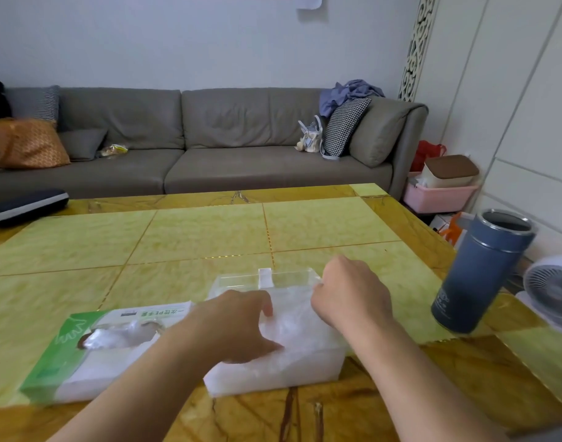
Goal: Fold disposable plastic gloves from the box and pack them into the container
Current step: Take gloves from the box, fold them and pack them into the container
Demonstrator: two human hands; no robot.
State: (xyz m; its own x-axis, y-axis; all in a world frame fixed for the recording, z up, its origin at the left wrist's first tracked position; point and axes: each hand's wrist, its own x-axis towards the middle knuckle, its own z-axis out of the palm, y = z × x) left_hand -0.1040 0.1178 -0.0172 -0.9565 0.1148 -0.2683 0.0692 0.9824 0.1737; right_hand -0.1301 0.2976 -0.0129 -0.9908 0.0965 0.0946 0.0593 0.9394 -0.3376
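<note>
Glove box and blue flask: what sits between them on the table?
In the head view, the clear container, stuffed with gloves, lies between glove box and flask; both hands, left and right, are over it.
</note>
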